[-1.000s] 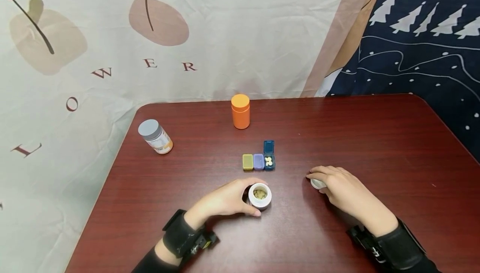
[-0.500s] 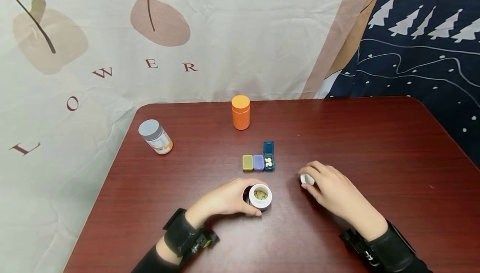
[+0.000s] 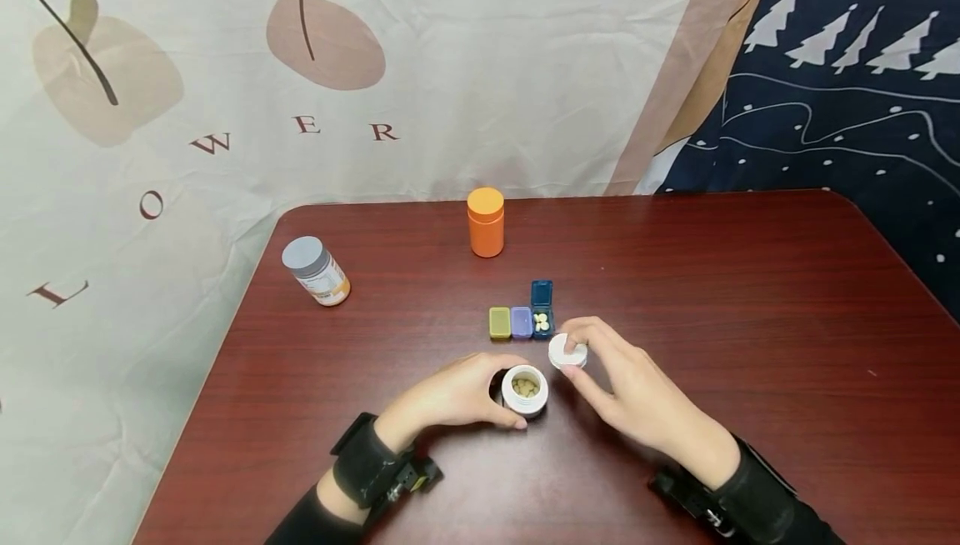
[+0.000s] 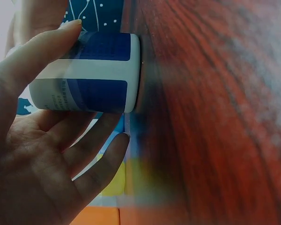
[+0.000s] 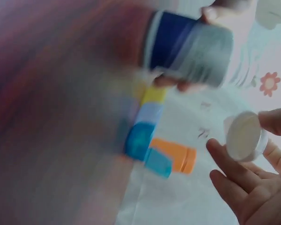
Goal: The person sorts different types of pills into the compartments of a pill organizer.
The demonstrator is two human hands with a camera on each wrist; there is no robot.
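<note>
An uncapped pill bottle [image 3: 526, 411] stands upright on the table, with yellowish tablets [image 3: 526, 387] visible inside. My left hand [image 3: 459, 395] holds it from the left, thumb and fingers around its sides. Its blue and white label [image 4: 100, 70] shows in the left wrist view. A white cap [image 3: 558, 352] is pinched between the thumb and fingers of my right hand [image 3: 647, 405], just up and right of the bottle mouth. In the right wrist view, the hollow underside of the cap [image 5: 245, 137] faces the camera. Behind the bottle lies a small pill organizer [image 3: 521, 323].
The organizer's dark blue compartment [image 3: 542, 324] has its lid up and holds several pale tablets; its yellow and purple lids are down. An orange bottle [image 3: 487, 232] stands at the table's back edge. A grey-capped bottle [image 3: 322, 277] stands at the back left.
My right hand has brought the cap left from the right side of the table, close to the bottle, turning its top upward. The left hand and the bottle have stayed in place.
</note>
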